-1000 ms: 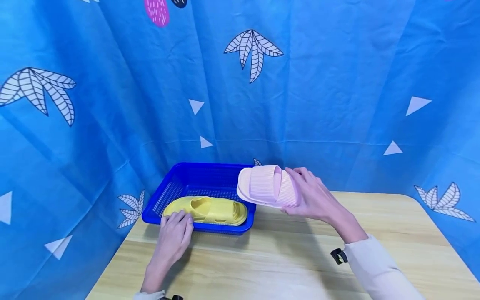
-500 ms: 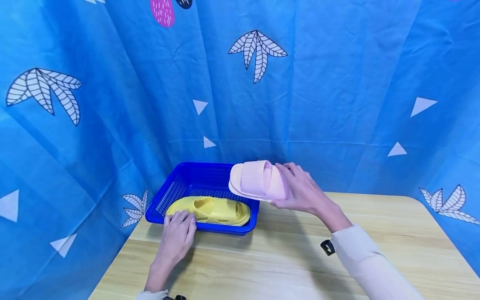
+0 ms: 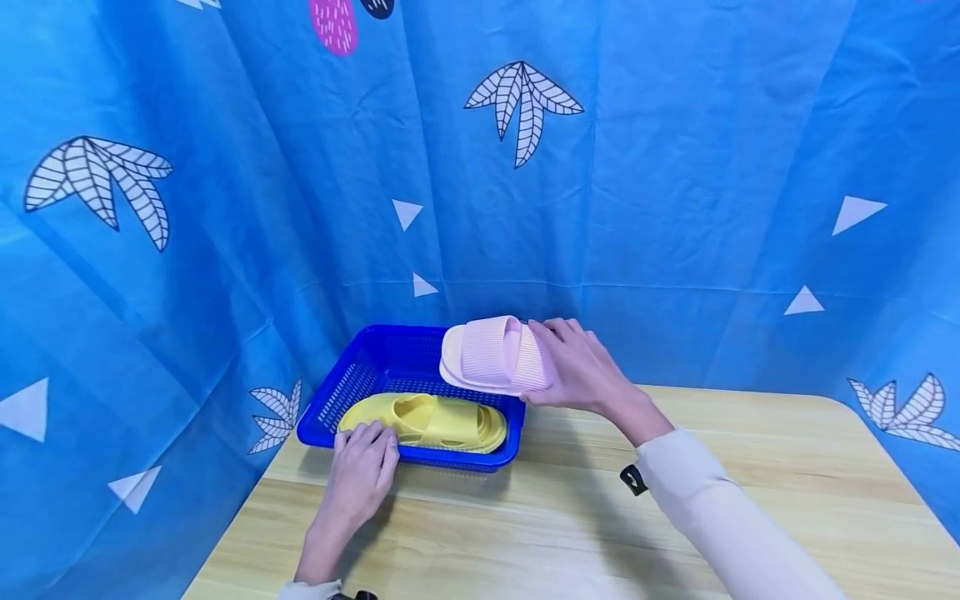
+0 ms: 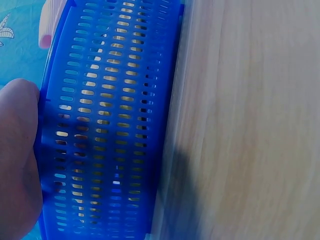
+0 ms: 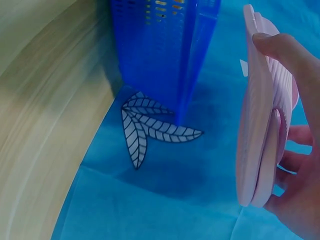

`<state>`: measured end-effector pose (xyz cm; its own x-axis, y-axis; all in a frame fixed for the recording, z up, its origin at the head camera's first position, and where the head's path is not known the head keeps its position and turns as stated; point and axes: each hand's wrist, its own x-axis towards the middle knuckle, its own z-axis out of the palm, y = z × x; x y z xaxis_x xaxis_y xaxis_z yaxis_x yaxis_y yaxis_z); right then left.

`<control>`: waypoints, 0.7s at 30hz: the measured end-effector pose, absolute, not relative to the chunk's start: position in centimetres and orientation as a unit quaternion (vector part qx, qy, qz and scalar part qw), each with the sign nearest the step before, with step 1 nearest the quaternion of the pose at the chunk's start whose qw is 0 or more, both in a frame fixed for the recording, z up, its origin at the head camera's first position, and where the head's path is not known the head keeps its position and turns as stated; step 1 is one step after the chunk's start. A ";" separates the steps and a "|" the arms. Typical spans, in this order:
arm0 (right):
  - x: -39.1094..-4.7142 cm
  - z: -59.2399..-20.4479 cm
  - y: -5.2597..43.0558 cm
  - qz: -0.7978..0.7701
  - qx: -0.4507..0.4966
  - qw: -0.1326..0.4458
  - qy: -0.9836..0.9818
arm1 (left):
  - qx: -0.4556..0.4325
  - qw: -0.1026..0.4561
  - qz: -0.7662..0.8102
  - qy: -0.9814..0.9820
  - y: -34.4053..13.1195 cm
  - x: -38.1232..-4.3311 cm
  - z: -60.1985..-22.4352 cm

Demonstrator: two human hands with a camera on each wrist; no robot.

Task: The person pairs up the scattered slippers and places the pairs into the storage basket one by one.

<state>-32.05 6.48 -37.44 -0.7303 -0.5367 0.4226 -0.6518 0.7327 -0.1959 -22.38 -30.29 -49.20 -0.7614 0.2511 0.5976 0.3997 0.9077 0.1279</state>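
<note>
My right hand (image 3: 573, 367) grips a pair of pale pink slippers (image 3: 487, 354), nested together, with ribbed straps. They hang over the right back part of a blue plastic basket (image 3: 341, 358). In the right wrist view the thumb lies on the outer sole of the pink slippers (image 5: 255, 115) and the other fingers are on the strap side. A pair of yellow slippers (image 3: 442, 421) lies in the basket along its front wall. My left hand (image 3: 360, 471) holds the basket's front rim, its fingers bent over the edge; in the left wrist view that hand (image 4: 20, 160) is against the rim beside the perforated wall.
The basket stands on a light wooden table (image 3: 540, 533), towards its back left. A blue printed curtain (image 3: 675, 208) hangs close behind the table and along the left side.
The right hand has carried the pink slippers left, from the basket's right edge to over its inside. The left hand keeps its place on the rim; the view has shifted slightly.
</note>
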 end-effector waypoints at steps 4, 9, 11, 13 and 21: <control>-32.5 -37.2 5.2 0.167 0.327 0.158 -0.917 | -0.174 0.298 -0.126 -0.930 -30.3 -22.4 -49.3; -33.0 -37.1 3.7 0.163 0.325 0.134 -0.922 | -0.176 0.305 -0.131 -0.927 -30.2 -22.4 -49.3; -33.2 -37.0 3.1 0.162 0.324 0.126 -0.923 | -0.177 0.306 -0.131 -0.926 -30.2 -22.3 -49.3; -33.5 -37.0 2.6 0.164 0.322 0.116 -0.925 | -0.178 0.307 -0.131 -0.926 -30.1 -22.3 -49.3; -34.3 -37.1 1.2 0.166 0.314 0.091 -0.930 | -0.171 0.300 -0.130 -0.929 -30.1 -22.4 -49.3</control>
